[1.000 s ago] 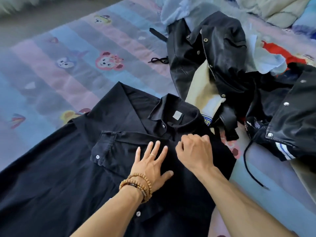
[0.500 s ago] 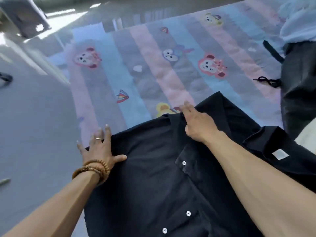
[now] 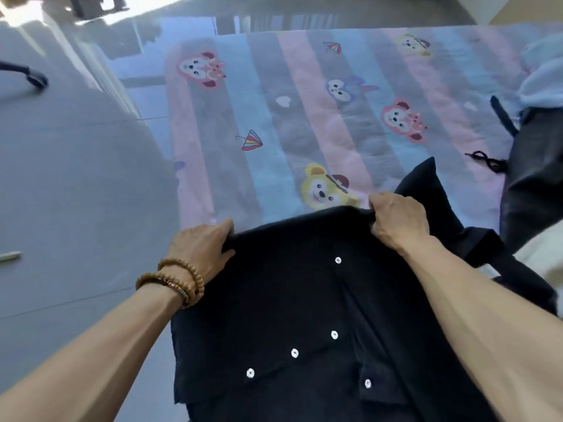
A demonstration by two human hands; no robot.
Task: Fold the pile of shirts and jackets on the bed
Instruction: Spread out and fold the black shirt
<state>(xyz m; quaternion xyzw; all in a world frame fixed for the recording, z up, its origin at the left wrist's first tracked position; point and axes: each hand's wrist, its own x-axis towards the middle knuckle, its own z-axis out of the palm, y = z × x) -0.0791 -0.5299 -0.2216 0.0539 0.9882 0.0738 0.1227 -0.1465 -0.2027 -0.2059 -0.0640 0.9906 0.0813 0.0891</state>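
Both hands grip the far edge of the black shirt (image 3: 304,300) lying on the bed (image 3: 304,117): left hand (image 3: 202,246) and right hand (image 3: 399,217) pinching it apart. Judged mid-fold; next, draw that held edge evenly toward the buttons below the grip

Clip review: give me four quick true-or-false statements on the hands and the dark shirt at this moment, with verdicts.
1. Both hands grip the far edge of the dark shirt. True: left hand, right hand.
2. The beaded bracelets sit on the right wrist. False: on the left wrist.
3. The shirt has white buttons. True.
4. The bed cover is plain white. False: pastel stripes with cartoon animals.
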